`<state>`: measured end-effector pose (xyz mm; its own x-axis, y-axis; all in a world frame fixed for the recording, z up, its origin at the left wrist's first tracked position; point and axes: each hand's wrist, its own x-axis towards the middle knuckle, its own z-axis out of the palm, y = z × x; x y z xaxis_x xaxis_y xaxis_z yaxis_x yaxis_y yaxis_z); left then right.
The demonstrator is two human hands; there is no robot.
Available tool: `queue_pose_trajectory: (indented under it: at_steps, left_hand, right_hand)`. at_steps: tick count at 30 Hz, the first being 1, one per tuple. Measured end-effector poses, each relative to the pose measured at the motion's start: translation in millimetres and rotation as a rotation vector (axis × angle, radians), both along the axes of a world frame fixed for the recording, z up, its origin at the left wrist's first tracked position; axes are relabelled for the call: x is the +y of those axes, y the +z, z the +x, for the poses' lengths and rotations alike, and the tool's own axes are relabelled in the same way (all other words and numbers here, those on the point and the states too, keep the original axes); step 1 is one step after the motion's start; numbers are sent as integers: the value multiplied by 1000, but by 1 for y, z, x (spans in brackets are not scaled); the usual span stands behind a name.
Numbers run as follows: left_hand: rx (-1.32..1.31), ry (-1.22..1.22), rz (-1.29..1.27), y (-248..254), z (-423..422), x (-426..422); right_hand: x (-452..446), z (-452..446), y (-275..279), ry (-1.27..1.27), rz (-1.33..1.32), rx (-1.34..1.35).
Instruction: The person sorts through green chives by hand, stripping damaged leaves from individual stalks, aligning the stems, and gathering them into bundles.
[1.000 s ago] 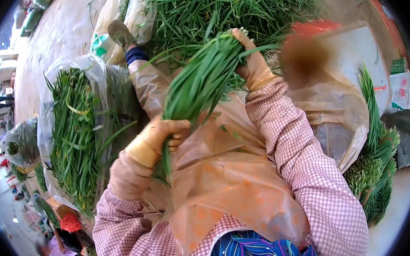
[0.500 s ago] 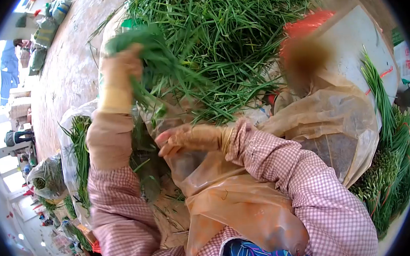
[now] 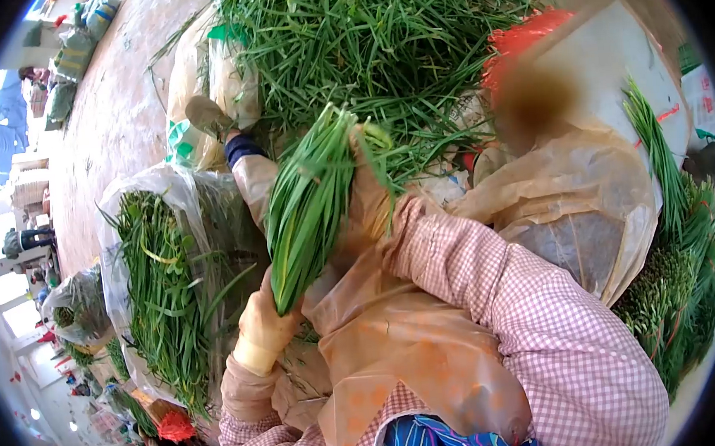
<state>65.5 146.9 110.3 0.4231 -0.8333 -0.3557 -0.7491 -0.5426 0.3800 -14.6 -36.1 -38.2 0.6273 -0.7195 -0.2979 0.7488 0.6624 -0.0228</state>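
A bunch of garlic chives (image 3: pixel 311 205) slants across the middle of the view, over my lap. Its lower, leafy end is gripped by my gloved left hand (image 3: pixel 269 316). My gloved right hand (image 3: pixel 365 189) is closed on the upper end from the right side; the leaves hide part of its fingers, and it is slightly blurred. Beyond both hands lies a large loose heap of chives (image 3: pixel 370 48). Left of my left hand, an open clear plastic bag (image 3: pixel 112 265) has more chives in it.
Red plastic ties (image 3: pixel 519 42) lie beside a pale board (image 3: pixel 612 72) at the right. Tied chive bundles (image 3: pixel 677 292) are stacked at the lower right. A brown translucent plastic sheet (image 3: pixel 571 200) covers my knee. Filled sacks (image 3: pixel 72 56) and people are further left.
My left hand has come down and toward me from the heap's left edge with the chives. My right hand, previously apart from them, has moved up and now holds their upper end.
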Motion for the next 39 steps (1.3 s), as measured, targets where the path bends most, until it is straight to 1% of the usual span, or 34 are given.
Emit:
queue_pose_trajectory:
  at_steps: [1,2,3,4,6,7,8,10,11,12,13,14,15,16,17,18,19,20,22,23,24,26,27,28,29,30,31,32,33,34,35,36,37,39]
  left_hand:
    - [3,14,5,1,2,17]
    - [4,3,82,0,7,35]
    - [8,-10,156,0,10,48]
    - [16,1,154,1,11,59]
    - [158,81,179,3,10,75]
    - [196,135,174,8,7,77]
    - [202,150,179,-2,9,87]
    - [812,416,-142,-27,16,112]
    - [837,507,-6,-26,18,123]
    - [845,517,-3,-31,16,132]
    - [723,411,-45,-41,13,143]
    - [600,307,-85,-53,11,156]
    - [509,239,-127,-65,7,171]
    - [518,263,-124,-64,0,174]
    - [579,338,-129,-62,-7,170]
    - [636,410,-140,-60,-11,166]
    - [619,396,-71,-57,-11,162]
    - [623,419,-77,-47,-15,153]
    - [260,442,114,-27,-28,136]
    - [239,358,121,-38,-24,147]
    - [243,371,125,-37,-28,147]
    - [102,276,100,-31,-30,139]
    - [155,240,33,-31,-28,138]
    - [156,238,35,-29,-28,136]
    - [124,220,83,-26,-29,134]
    - [94,206,129,-24,-29,133]
    - [101,213,129,-24,-29,135]
    - [115,187,149,-25,-27,137]
    - [127,161,165,-26,-26,138]
    - [131,168,159,-26,-26,136]
    - [137,157,181,-23,-26,133]
    - [144,145,204,-22,-26,131]
    - [151,149,203,-22,-25,131]
    - [142,102,214,-23,-21,130]
  right_hand:
    - [-5,-10,3,44,-49,11]
    - [-11,-16,3,86,-101,21]
    - [-19,-15,6,225,-47,-137]
    - [-21,-14,15,219,43,-122]
    - [-24,-11,12,261,-108,160]
    - [-29,-4,2,374,-184,-71]
    - [-29,-2,-9,389,-177,-68]
    - [-31,-4,13,504,-278,740]
    - [-36,1,-8,396,-533,910]
    - [-52,-1,-20,373,-371,969]
    - [-72,-9,-9,303,-372,1075]
    - [-94,-18,6,260,-279,1213]
    - [-113,-31,18,133,-246,1152]
    - [-133,-41,25,51,-243,1122]
    - [-155,-51,12,-45,-412,941]
    - [-155,-55,26,74,-516,965]
    - [-145,-51,46,264,-646,1094]
    - [-128,-47,61,458,-777,1215]
    - [-76,-39,70,703,-1129,1053]
    - [-48,-35,79,803,-1252,1008]
    - [-22,-31,88,901,-1369,957]
    - [18,-20,80,1021,-1703,1042]
    - [32,-14,71,983,-1857,1143]
    - [43,-11,59,936,-2010,1247]
    - [43,-10,43,819,-1940,1227]
    - [32,-11,31,678,-1920,1276]
    - [13,-14,22,545,-1957,1405]
    - [-13,-18,14,530,-1903,1528]
    - [-46,-27,-4,490,-1763,1640]
    - [-71,-38,-5,454,-1469,1673]
    - [-106,-53,-23,434,-1519,1780]
    - [-119,-55,-19,411,-1567,1887]
    - [-122,-58,-21,417,-1573,1889]
    - [-121,-60,-17,795,-1703,1867]
